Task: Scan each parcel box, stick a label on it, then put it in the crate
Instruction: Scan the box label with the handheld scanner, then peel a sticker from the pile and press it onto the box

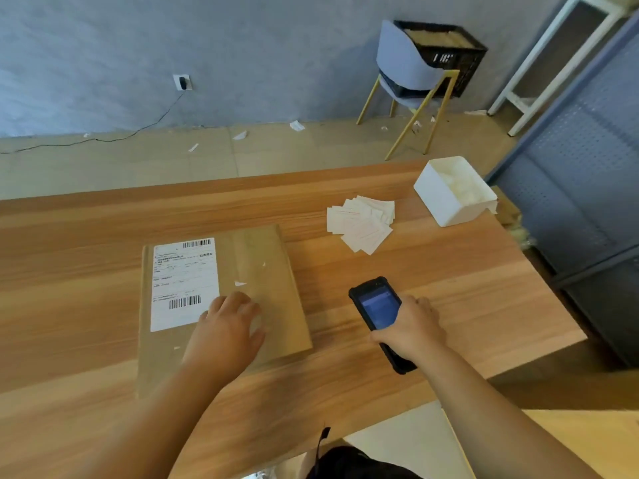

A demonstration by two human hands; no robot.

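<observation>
A flat brown parcel box (262, 257) lies on the wooden table (449, 292), with a white shipping label (185, 271) carrying barcodes on its left half. My left hand (228, 326) rests palm down on the box's near middle, fingers spread. To the right, my right hand (411, 330) grips a black handheld scanner (377, 305) with a lit blue screen, low over the table. A loose pile of white labels (361, 221) lies further back on the table. A black crate (446, 53) holding brown boxes stands on a chair by the wall.
A white open container (449, 198) stands at the table's far right corner. The blue-grey chair (404, 67) with yellow legs stands behind the table. A grey perforated panel (581, 188) is on the right, with a white frame (539, 63) behind it. Paper scraps litter the floor.
</observation>
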